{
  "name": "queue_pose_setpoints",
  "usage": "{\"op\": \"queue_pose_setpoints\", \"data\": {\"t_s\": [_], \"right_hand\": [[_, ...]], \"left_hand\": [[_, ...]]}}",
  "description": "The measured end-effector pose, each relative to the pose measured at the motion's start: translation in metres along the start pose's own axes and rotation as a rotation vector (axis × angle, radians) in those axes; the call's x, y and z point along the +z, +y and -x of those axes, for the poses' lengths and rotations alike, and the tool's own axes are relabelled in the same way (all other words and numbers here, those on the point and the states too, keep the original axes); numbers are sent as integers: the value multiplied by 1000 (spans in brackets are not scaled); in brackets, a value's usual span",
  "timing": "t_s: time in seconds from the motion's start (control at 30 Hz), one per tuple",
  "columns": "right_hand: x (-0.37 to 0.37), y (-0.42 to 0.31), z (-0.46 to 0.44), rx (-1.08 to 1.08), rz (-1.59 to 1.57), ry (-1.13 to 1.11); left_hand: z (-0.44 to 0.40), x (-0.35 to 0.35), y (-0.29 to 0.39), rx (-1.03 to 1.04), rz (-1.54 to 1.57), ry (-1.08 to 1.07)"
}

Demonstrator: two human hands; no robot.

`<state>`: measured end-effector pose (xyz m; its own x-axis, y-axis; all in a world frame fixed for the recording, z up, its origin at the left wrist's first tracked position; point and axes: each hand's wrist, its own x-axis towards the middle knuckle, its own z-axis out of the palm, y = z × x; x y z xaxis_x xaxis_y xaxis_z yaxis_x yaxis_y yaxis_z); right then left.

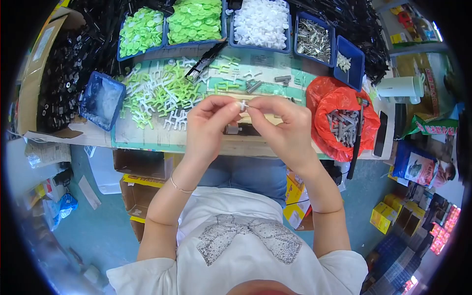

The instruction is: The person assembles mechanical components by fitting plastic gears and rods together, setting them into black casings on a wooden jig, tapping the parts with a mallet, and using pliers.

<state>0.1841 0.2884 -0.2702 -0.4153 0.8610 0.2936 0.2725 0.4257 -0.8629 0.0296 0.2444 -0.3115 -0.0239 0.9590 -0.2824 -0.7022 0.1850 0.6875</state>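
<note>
At the far left, a cardboard box (37, 81) holds a heap of small black parts (66, 86), which blur together; its outer edge runs into the dark lens border. Just right of it, a tilted blue tray (112, 79) contains a whitish, translucent mass (106, 101) whose separate pieces cannot be made out. Behind, two blue bins hold green pieces (142, 32) and flat, lime-green pieces (194, 22), their far edges hard to see. In front of these, branched green and white pieces (162, 88) lie loose on the tabletop (255, 148), with a black part (206, 61) across the back of the pile.

Near the middle, the left hand (209, 123) pinches a small white piece (243, 105) above the tabletop. The right hand (282, 120) has thumb and forefinger closed on its other side; the fingertips hide most of it. A dark object beneath the hands is largely covered. Behind them, a blue bin (260, 48) is heaped with white pieces (260, 22).

Further right, another bin (314, 58) contains shiny metal pieces (313, 39), and a smaller bin (351, 77) has cream-coloured bits (343, 62) at one side. An open red bag (322, 93) holds grey cylinders (344, 125), partly screened by a black rod (357, 140). Beyond stands a pale cup (399, 86).
</note>
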Motion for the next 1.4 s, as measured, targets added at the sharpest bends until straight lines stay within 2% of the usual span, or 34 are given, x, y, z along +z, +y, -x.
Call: {"op": "queue_pose_setpoints", "data": {"t_s": [0.03, 0.07, 0.1, 0.17, 0.2, 0.23, 0.3, 0.37, 0.4, 0.43, 0.5, 0.53, 0.6, 0.67, 0.7, 0.77, 0.83, 0.9, 0.93, 1.17, 1.23, 1.27, 1.33, 1.4], "right_hand": [[0, -4, 3, 77, -16, -33], [1, -8, 7, 155, -33, -66], [2, -8, 12, 159, -33, -68], [3, -2, 27, 377, -231, -120], [3, -1, 35, 406, -318, -140], [1, 0, 42, 437, -407, -159], [-6, 0, 51, 492, -471, -246], [-8, -5, 60, 531, -509, -268], [-9, -5, 63, 541, -510, -268], [-9, -4, 66, 553, -470, -286], [-8, -4, 68, 565, -429, -303], [-6, -4, 68, 515, -309, -252], [-6, -2, 65, 462, -188, -202], [-7, 7, 58, 74, 107, -271], [-5, 10, 54, 74, 106, -271], [0, 19, 46, -146, 301, -213], [0, 32, 38, -221, 386, -192], [2, 47, 31, -347, 492, -157], [5, 53, 29, -345, 490, -158], [8, 60, 27, -426, 509, -207], [6, 59, 27, -425, 500, -188], [3, 56, 25, -417, 474, -183], [1, 48, 24, -403, 447, -179], [1, 42, 26, -400, 411, -203]], "left_hand": [[4, 0, -3, 196, -331, 71], [8, 2, -3, 277, -359, 80], [10, 0, -1, 274, -357, 83], [15, -8, 4, 548, -829, -110], [18, -11, 3, 710, -941, -172], [21, -12, 3, 702, -940, -171], [28, -13, 3, 991, -1163, -344], [31, -17, 0, 1031, -1198, -421], [32, -21, -4, 1114, -1237, -480], [33, -25, -7, 1198, -1274, -539], [34, -28, -9, 1238, -1313, -578], [34, -29, -9, 1285, -1356, -616], [33, -33, -12, 1294, -1395, -631], [32, -34, -12, 1304, -1438, -646], [32, -34, -12, 1277, -1477, -632], [31, -36, -13, 1250, -1519, -617], [31, -41, -16, 1132, -1553, -471], [27, -39, -16, 1120, -1600, -401], [25, -39, -16, 1108, -1644, -334], [20, -45, -18, 977, -1652, -378], [20, -44, -18, 852, -1513, -290], [18, -38, -14, 852, -1513, -290], [14, -24, -5, 762, -1289, -236], [10, -29, -8, 717, -1243, -273]]}}
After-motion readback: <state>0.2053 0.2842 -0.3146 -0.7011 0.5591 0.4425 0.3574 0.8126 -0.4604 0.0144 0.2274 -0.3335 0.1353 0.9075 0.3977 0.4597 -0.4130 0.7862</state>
